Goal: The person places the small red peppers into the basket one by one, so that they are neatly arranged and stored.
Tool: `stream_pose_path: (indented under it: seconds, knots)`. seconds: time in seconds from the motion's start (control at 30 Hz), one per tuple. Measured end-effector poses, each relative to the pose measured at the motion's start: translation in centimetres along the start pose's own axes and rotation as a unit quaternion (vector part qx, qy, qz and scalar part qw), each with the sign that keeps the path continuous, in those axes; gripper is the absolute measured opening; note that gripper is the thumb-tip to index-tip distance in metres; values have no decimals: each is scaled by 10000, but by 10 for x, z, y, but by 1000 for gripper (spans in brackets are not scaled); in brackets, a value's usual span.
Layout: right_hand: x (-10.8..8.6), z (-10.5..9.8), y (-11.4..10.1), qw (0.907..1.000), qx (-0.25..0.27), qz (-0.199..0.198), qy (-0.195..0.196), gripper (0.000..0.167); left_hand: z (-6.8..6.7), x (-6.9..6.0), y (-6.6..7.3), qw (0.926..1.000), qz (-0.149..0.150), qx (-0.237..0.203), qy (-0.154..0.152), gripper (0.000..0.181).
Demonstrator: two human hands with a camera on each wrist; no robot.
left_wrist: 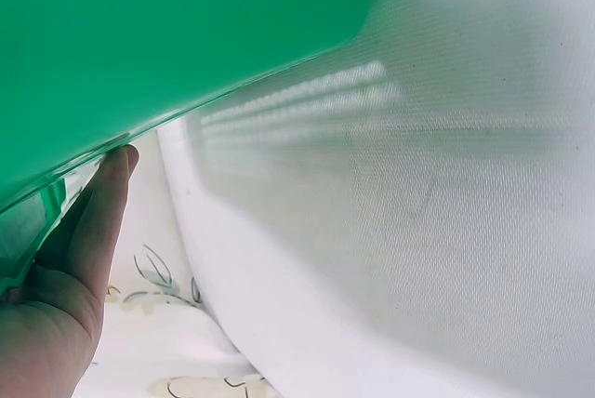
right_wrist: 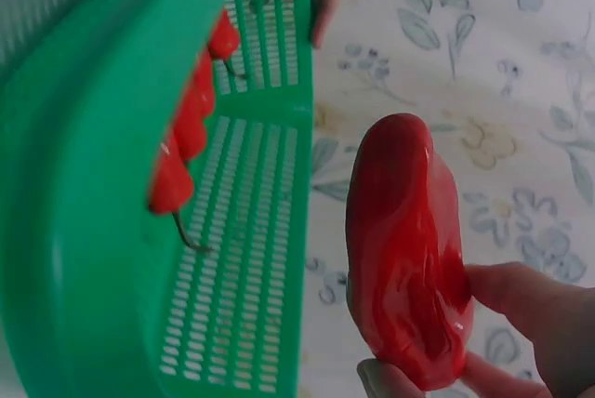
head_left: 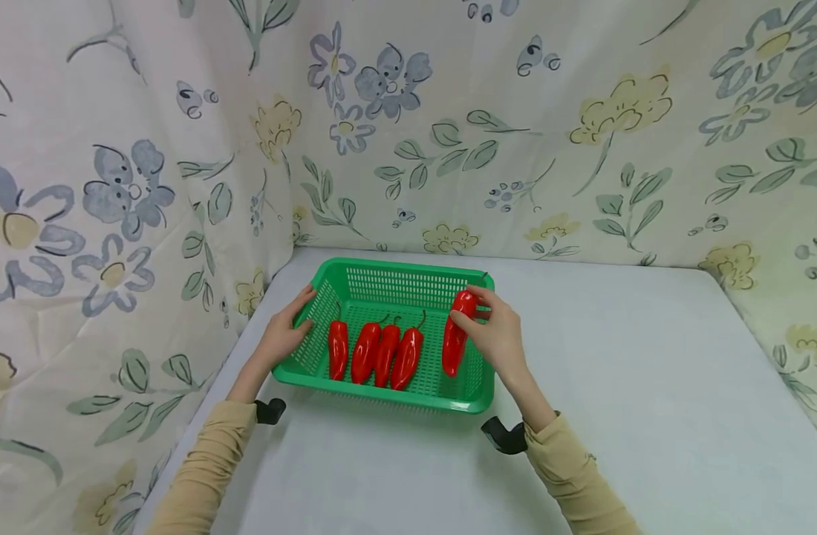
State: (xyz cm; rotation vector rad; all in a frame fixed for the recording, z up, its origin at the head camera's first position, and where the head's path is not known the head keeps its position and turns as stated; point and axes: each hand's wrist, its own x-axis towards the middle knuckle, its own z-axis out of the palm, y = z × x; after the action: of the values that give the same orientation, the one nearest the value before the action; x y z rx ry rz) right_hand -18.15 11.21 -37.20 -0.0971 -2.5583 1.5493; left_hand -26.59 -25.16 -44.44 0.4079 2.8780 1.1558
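A green plastic basket [head_left: 395, 401] with slotted walls stands on the white table. Several glossy red peppers with dark stems lie in it side by side, among them a pepper [head_left: 338, 349] at the left end. My left hand [head_left: 284, 334] grips the basket's left rim, thumb on the inner side; in the left wrist view that hand [left_wrist: 74, 286] lies against the green wall. Over the basket's right part, my right hand [head_left: 498, 334] pinches one red pepper [right_wrist: 409, 258] between thumb and fingers, its lower end pointing down toward the basket floor.
The white table [head_left: 609, 386] extends to the right of the basket and in front of it. A floral cloth [head_left: 489, 134] hangs behind the table and along its left side. Black wrist mounts [head_left: 505, 437] sit by both sleeves.
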Motion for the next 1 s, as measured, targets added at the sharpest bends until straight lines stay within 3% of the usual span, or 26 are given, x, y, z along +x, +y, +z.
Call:
stream_pose_path:
  seconds: [0.3,0.63,1.0]
  knots:
    - [-5,41,16,9999,104,11,101,49,4,-1,-1,10000,-27,7,10,58]
    - [-3,71,32,9978,-618,219,129,46,4,-3,0,10000,-13,20,56,58]
    - [5,85,35,9891,-1353,545,-182,44,0,-1,0,10000,-29,47,-8,58]
